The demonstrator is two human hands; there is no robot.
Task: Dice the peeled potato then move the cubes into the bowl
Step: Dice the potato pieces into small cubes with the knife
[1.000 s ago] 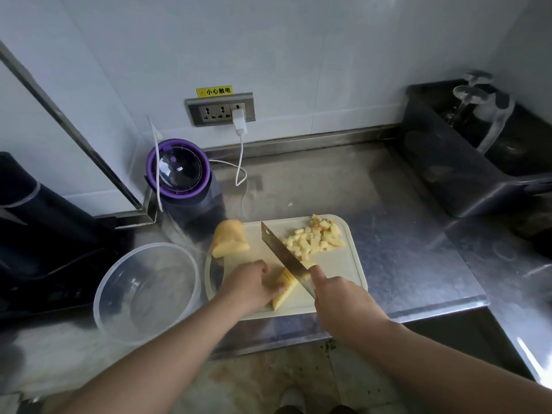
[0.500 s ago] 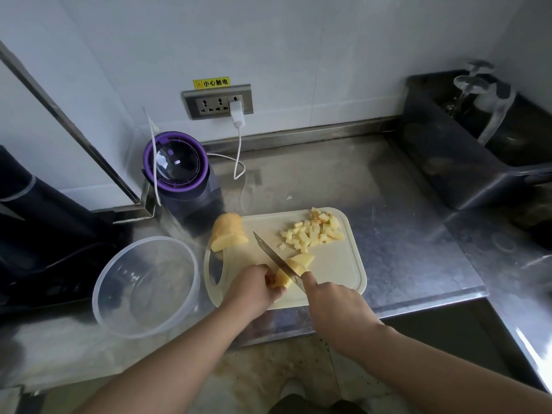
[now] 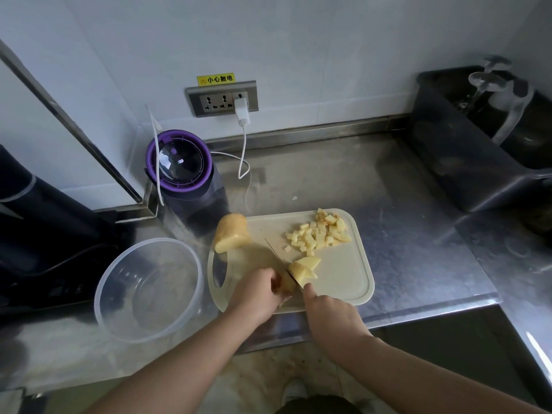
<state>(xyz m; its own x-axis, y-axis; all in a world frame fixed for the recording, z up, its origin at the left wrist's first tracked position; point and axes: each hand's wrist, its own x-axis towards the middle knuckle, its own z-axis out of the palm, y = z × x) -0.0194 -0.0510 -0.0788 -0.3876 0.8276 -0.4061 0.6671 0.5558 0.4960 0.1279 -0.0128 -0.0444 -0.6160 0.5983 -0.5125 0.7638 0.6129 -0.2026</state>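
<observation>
A cream cutting board [image 3: 349, 273] lies on the steel counter. Near its front edge my left hand [image 3: 257, 294] holds down a piece of peeled potato [image 3: 286, 283]. My right hand [image 3: 328, 312] grips a knife [image 3: 280, 261] whose blade stands in that piece, edge down. Cut slices [image 3: 304, 267] lie just right of the blade. A heap of small potato cubes [image 3: 321, 234] sits at the board's far right. A large potato chunk [image 3: 231, 233] rests on the board's far left corner. The clear plastic bowl [image 3: 119, 321] stands left of the board with nothing in it.
A purple-rimmed appliance [image 3: 179, 165] stands behind the board, with a white charger cable [image 3: 243, 150] running to the wall socket. A dark tub [image 3: 466, 162] sits at the back right, dark equipment [image 3: 38, 222] at the left. The counter's front edge [image 3: 418, 315] runs just behind my wrists.
The knife has come down from a raised slant into the potato piece, and slices have fallen away to its right. My left hand has stayed on the piece.
</observation>
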